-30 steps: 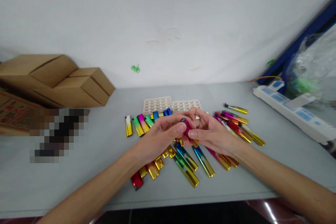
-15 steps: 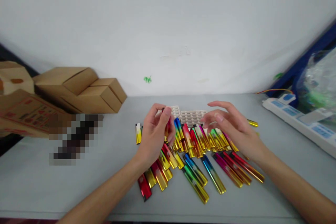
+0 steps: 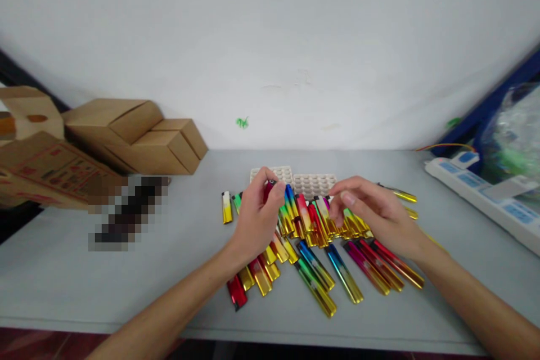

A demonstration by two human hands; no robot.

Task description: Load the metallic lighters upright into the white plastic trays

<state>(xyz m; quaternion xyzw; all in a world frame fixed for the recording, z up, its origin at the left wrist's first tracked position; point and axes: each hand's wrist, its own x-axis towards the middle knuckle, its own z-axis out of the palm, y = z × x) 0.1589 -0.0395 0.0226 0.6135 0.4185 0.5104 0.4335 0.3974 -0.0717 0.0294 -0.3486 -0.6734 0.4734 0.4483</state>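
Observation:
Several shiny lighters (image 3: 314,261) with coloured tops and gold bottoms lie in rows on the grey table (image 3: 126,287). My left hand (image 3: 257,216) is shut on a red lighter (image 3: 269,187), held upright at the left end of the back row. My right hand (image 3: 373,211) hovers just over the right part of that row, its fingers curled and its fingertips touching the lighters there. Two white cell trays (image 3: 312,183) lie just behind the row.
Brown cardboard boxes (image 3: 139,135) are stacked at the back left, next to a printed carton (image 3: 46,171). A white power strip (image 3: 485,197) and a clear plastic bag (image 3: 512,135) sit at the right. A white wall stands behind the table.
My hands, joined on one red lighter a second ago, have parted. The left keeps the lighter and moved to the row's left end; the right lowered onto the row.

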